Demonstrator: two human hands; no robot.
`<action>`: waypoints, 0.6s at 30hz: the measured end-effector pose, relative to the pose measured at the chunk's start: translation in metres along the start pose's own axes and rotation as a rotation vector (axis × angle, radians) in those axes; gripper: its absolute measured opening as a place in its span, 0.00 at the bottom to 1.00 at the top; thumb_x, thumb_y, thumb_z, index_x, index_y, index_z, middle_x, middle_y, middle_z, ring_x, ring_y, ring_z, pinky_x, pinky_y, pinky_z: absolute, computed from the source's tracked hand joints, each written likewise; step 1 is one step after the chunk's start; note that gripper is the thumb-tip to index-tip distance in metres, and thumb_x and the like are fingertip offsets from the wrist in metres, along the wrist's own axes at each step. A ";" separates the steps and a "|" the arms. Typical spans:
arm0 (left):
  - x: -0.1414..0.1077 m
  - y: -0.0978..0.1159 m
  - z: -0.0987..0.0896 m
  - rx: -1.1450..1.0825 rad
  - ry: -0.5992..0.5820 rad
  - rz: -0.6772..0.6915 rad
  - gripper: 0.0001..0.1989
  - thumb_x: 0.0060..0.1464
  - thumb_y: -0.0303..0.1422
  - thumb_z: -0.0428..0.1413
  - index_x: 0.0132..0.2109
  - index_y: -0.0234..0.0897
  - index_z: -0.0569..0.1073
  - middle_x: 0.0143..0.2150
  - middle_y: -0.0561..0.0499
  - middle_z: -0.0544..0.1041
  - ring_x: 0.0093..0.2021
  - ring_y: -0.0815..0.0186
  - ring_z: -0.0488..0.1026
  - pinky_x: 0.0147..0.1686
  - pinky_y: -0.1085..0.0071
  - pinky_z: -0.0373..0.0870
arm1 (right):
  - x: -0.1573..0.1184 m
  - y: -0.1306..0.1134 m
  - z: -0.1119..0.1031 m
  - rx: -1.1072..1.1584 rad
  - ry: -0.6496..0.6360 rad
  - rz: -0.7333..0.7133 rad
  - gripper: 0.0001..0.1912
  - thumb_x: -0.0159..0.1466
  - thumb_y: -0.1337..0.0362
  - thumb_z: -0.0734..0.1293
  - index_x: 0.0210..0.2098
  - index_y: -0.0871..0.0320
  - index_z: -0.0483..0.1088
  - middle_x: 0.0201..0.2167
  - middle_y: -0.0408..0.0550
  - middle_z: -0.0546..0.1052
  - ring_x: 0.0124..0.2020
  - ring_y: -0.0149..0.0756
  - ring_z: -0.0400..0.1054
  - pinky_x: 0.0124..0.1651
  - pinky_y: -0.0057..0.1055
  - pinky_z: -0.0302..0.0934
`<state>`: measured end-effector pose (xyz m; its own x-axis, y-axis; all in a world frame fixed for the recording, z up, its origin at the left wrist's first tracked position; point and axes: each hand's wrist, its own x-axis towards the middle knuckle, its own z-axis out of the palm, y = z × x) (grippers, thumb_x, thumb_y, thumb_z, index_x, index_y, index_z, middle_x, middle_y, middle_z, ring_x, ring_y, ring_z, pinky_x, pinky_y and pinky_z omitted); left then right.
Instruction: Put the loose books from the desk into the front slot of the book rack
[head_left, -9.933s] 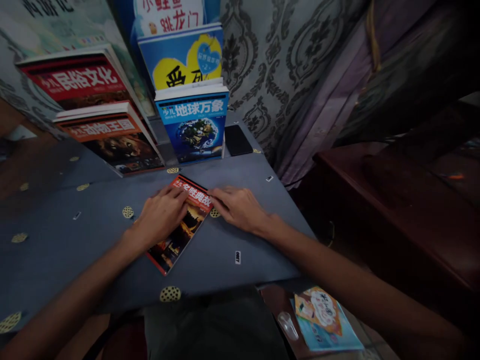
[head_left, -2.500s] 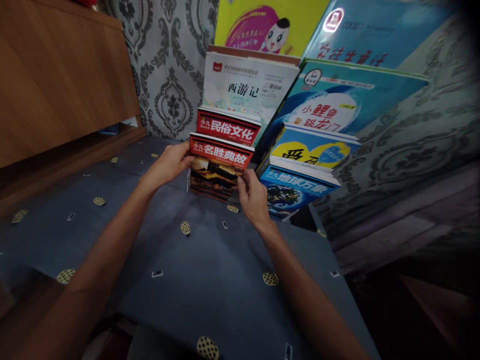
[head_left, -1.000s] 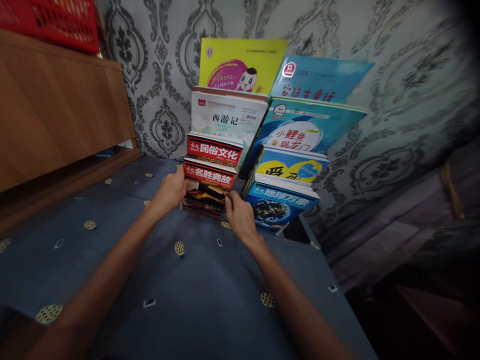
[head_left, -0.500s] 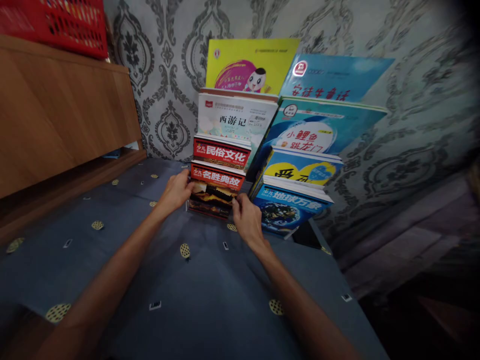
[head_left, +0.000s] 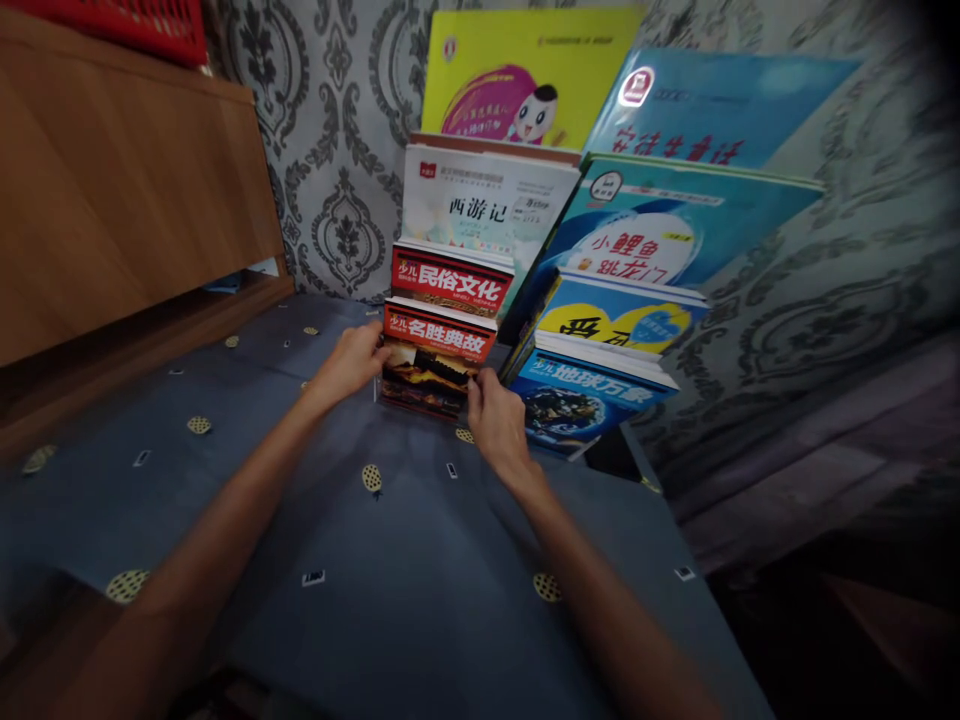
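Note:
Two rows of books stand upright in front of the wall. At the front of the left row is a small red-topped book [head_left: 439,335] with a dark picture cover. My left hand [head_left: 351,365] is closed at its left edge, and my right hand [head_left: 496,418] grips its right edge lower down. Behind it rise another red book [head_left: 454,280], a white book [head_left: 487,200] and a tall yellow-green book [head_left: 480,60]. Just right of my right hand is a blue book [head_left: 566,405] with a globe, with a yellow-and-blue book [head_left: 622,318], a teal book [head_left: 697,215] and a light-blue book [head_left: 720,100] behind.
A dark blue cloth [head_left: 390,550] with pineapple prints covers the surface beneath. Along the left stands a wooden cabinet [head_left: 127,190] with a red plastic basket [head_left: 112,25] on top. The patterned wall [head_left: 345,225] rises behind the books.
The view has shifted, so the books look larger and higher in the picture. Both hands keep their places at the sides of the front red book.

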<state>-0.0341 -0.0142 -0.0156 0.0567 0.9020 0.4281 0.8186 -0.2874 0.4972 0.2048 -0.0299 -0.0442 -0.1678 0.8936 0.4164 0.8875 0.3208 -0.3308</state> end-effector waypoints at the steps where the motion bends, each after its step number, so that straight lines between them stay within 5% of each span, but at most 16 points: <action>1: -0.001 0.003 0.000 0.069 -0.005 -0.023 0.10 0.57 0.29 0.53 0.46 0.36 0.73 0.42 0.43 0.80 0.46 0.54 0.77 0.48 0.57 0.74 | 0.000 -0.002 -0.001 -0.027 -0.007 0.008 0.10 0.71 0.66 0.57 0.43 0.60 0.69 0.29 0.52 0.78 0.26 0.36 0.68 0.29 0.31 0.44; 7: -0.008 0.020 -0.001 0.198 -0.021 -0.088 0.11 0.60 0.28 0.52 0.50 0.34 0.69 0.43 0.40 0.79 0.48 0.50 0.78 0.49 0.56 0.73 | -0.002 -0.009 -0.008 -0.090 -0.045 0.066 0.10 0.72 0.66 0.58 0.44 0.60 0.70 0.32 0.52 0.80 0.27 0.35 0.70 0.29 0.31 0.44; 12: -0.014 0.035 0.001 0.194 0.064 -0.093 0.28 0.60 0.25 0.49 0.66 0.32 0.54 0.42 0.41 0.79 0.44 0.50 0.79 0.47 0.55 0.74 | -0.002 -0.010 -0.010 -0.077 -0.051 0.062 0.11 0.72 0.66 0.57 0.44 0.59 0.70 0.31 0.52 0.80 0.28 0.37 0.71 0.29 0.31 0.44; 15: -0.016 0.043 0.002 0.188 0.152 -0.005 0.37 0.60 0.24 0.49 0.72 0.36 0.43 0.49 0.39 0.78 0.47 0.51 0.78 0.50 0.53 0.74 | -0.003 -0.011 -0.011 -0.075 -0.063 0.084 0.12 0.73 0.65 0.56 0.46 0.59 0.70 0.32 0.53 0.80 0.30 0.39 0.73 0.29 0.31 0.46; 18: -0.016 0.048 0.002 0.225 0.154 0.044 0.38 0.60 0.23 0.48 0.73 0.39 0.44 0.55 0.38 0.74 0.51 0.50 0.76 0.53 0.51 0.72 | -0.003 -0.012 -0.013 -0.050 -0.080 0.104 0.12 0.73 0.64 0.56 0.46 0.59 0.69 0.35 0.54 0.81 0.33 0.41 0.75 0.30 0.31 0.48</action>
<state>0.0054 -0.0421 -0.0002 0.0217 0.8253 0.5642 0.9246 -0.2312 0.3026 0.2001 -0.0406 -0.0304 -0.1052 0.9440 0.3128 0.9220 0.2105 -0.3251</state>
